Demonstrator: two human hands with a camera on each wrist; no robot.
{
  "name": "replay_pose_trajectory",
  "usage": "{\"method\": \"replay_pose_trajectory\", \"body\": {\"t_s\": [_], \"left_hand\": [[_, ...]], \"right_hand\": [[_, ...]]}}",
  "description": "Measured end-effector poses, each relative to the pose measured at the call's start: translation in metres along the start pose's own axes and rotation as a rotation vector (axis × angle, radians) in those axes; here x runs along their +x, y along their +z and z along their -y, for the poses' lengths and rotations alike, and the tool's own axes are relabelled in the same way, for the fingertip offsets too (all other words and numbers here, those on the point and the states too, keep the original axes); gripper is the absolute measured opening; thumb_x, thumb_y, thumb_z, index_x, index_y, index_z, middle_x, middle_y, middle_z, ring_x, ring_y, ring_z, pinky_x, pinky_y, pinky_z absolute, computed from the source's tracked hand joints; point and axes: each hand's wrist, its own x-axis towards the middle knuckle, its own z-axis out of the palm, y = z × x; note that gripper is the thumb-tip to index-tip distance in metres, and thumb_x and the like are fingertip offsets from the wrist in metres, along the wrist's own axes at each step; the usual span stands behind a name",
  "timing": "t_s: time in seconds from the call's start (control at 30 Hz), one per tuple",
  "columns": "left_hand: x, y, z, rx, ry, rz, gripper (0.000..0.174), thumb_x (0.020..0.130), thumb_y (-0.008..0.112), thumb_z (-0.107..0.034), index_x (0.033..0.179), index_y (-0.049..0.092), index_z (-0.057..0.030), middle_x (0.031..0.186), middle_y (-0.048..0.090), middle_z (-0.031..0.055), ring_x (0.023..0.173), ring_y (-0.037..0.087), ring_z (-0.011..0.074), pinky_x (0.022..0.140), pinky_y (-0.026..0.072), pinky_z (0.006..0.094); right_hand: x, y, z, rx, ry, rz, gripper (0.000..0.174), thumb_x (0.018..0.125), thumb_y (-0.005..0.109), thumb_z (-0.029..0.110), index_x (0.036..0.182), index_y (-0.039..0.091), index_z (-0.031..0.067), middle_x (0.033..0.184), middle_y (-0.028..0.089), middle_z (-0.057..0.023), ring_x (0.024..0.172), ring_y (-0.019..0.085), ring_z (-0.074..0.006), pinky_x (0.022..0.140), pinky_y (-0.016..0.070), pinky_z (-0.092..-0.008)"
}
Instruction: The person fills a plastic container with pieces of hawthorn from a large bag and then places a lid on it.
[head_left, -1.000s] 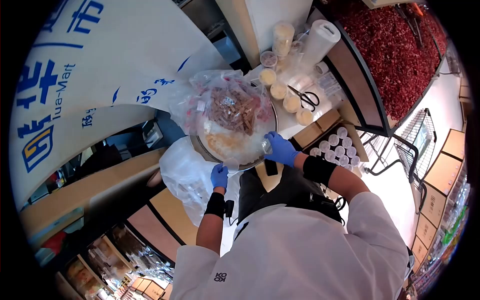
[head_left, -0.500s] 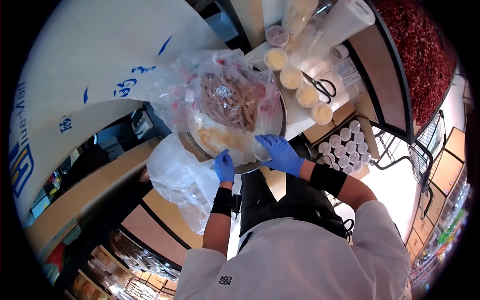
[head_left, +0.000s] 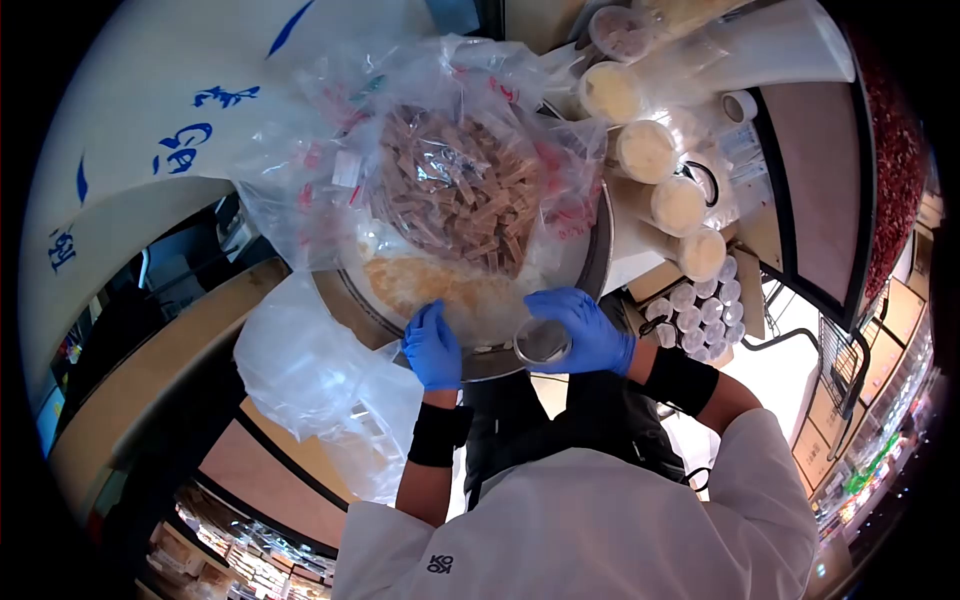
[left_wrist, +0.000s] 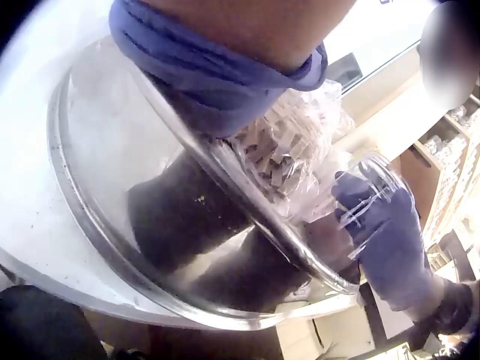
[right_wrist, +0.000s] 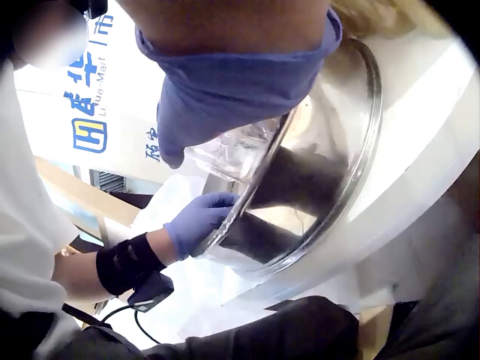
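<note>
My gloved right hand (head_left: pixel 585 335) holds a clear round plastic tub (head_left: pixel 542 342) at the near right rim of a steel basin (head_left: pixel 600 250). The left wrist view shows its fingers curled around that tub. At the near left rim is my gloved left hand (head_left: pixel 432 345), its fingers bent and fingertips over the basin's inside. The right wrist view has this hand (right_wrist: pixel 199 225) partly behind the rim; I cannot tell what its fingers hold. Inside the basin, a clear plastic bag (head_left: pixel 330 205) covers brown stick-shaped pieces (head_left: pixel 460 190), with a yellowish patch (head_left: pixel 420 285) nearer me.
Filled tubs (head_left: pixel 648 152) stand in a row right of the basin, beside black-handled scissors (head_left: pixel 705 182) and a roll of tape (head_left: pixel 739 106). A box of clear tubs (head_left: pixel 705 315) sits lower right. White plastic sheeting (head_left: pixel 300 360) hangs at the left.
The head view has moved closer to the basin. My right hand has come inward over the near rim with the tub, and my left hand has moved up to the basin's near left edge.
</note>
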Motion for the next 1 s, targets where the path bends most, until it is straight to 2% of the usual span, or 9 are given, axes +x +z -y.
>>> {"method": "replay_pose_trajectory", "body": {"t_s": [0.17, 0.3, 0.47, 0.57, 0.67, 0.83, 0.9, 0.93, 1.0], "left_hand": [[0.0, -0.005, -0.009, 0.031, 0.022, 0.08, 0.024, 0.09, 0.055, -0.012, 0.11, 0.067, -0.014, 0.116, 0.063, 0.0095, 0.105, 0.06, 0.0324, 0.091, 0.0452, 0.0439], [-0.003, -0.001, -0.004, -0.04, 0.085, 0.029, 0.023, 0.086, 0.06, -0.011, 0.108, 0.067, -0.0135, 0.114, 0.063, 0.0089, 0.104, 0.06, 0.0314, 0.091, 0.0449, 0.0436], [-0.002, -0.01, -0.014, -0.007, 0.032, 0.089, 0.026, 0.085, 0.061, -0.012, 0.11, 0.068, -0.0135, 0.116, 0.062, 0.0076, 0.108, 0.058, 0.0295, 0.094, 0.043, 0.0428], [-0.001, -0.011, -0.016, -0.01, 0.036, 0.108, 0.026, 0.085, 0.061, -0.013, 0.109, 0.069, -0.0132, 0.118, 0.062, 0.0078, 0.11, 0.057, 0.0287, 0.095, 0.0419, 0.042], [0.001, -0.012, -0.018, 0.003, 0.172, 0.019, 0.024, 0.082, 0.063, -0.005, 0.104, 0.069, -0.0095, 0.11, 0.063, 0.0129, 0.099, 0.061, 0.0325, 0.088, 0.0471, 0.0423], [-0.006, -0.01, -0.018, 0.301, 0.308, 0.121, 0.032, 0.082, 0.06, -0.011, 0.114, 0.064, -0.0115, 0.113, 0.063, 0.0117, 0.102, 0.061, 0.0309, 0.087, 0.0465, 0.0412], [-0.009, -0.01, -0.018, 0.359, 0.316, 0.114, 0.032, 0.083, 0.059, -0.013, 0.114, 0.064, -0.0116, 0.113, 0.063, 0.0117, 0.101, 0.061, 0.031, 0.085, 0.0471, 0.0417], [-0.009, -0.008, -0.017, 0.421, 0.337, 0.14, 0.032, 0.083, 0.058, -0.014, 0.114, 0.064, -0.0117, 0.112, 0.063, 0.0117, 0.099, 0.062, 0.031, 0.083, 0.0477, 0.0421], [-0.002, -0.005, -0.018, 0.413, 0.344, 0.127, 0.032, 0.082, 0.059, -0.015, 0.113, 0.064, -0.011, 0.111, 0.063, 0.0124, 0.098, 0.062, 0.0311, 0.081, 0.0481, 0.0423]], "right_hand": [[0.001, 0.005, -0.006, -0.019, -0.092, -0.061, 0.075, 0.063, 0.088, 0.037, 0.122, 0.051, 0.0078, 0.125, 0.058, -0.0118, 0.113, 0.058, -0.0286, 0.095, 0.044, -0.0395], [-0.001, 0.009, -0.013, 0.001, -0.149, -0.078, 0.072, 0.063, 0.089, 0.038, 0.116, 0.051, 0.0077, 0.123, 0.059, -0.014, 0.108, 0.061, -0.0296, 0.09, 0.0474, -0.0389], [0.003, 0.008, -0.016, 0.03, -0.172, -0.039, 0.07, 0.062, 0.089, 0.039, 0.113, 0.053, 0.0072, 0.12, 0.06, -0.0158, 0.105, 0.062, -0.0304, 0.085, 0.0497, -0.039], [0.003, 0.005, -0.015, 0.022, -0.166, -0.005, 0.071, 0.063, 0.089, 0.039, 0.115, 0.053, 0.0073, 0.121, 0.06, -0.016, 0.105, 0.062, -0.0309, 0.085, 0.0498, -0.0389], [0.002, 0.008, -0.017, 0.037, -0.183, -0.019, 0.075, 0.062, 0.089, 0.04, 0.118, 0.052, 0.0068, 0.123, 0.06, -0.0161, 0.107, 0.061, -0.0315, 0.085, 0.0495, -0.0394], [0.0, 0.013, -0.016, 0.041, -0.238, -0.076, 0.083, 0.059, 0.091, 0.039, 0.124, 0.051, 0.0061, 0.124, 0.06, -0.0156, 0.108, 0.061, -0.0315, 0.085, 0.0498, -0.0396], [-0.009, 0.014, -0.008, -0.011, -0.116, -0.08, 0.089, 0.056, 0.093, 0.039, 0.127, 0.051, 0.0057, 0.125, 0.06, -0.0152, 0.111, 0.061, -0.0308, 0.084, 0.0496, -0.0379], [-0.011, 0.015, -0.008, 0.008, -0.096, -0.068, 0.093, 0.054, 0.094, 0.038, 0.129, 0.05, 0.0044, 0.124, 0.06, -0.0162, 0.116, 0.058, -0.0313, 0.093, 0.0475, -0.0375], [-0.014, 0.02, -0.013, 0.043, -0.11, -0.097, 0.096, 0.056, 0.094, 0.038, 0.132, 0.047, 0.003, 0.126, 0.058, -0.0167, 0.119, 0.057, -0.0312, 0.098, 0.0444, -0.038]]}}
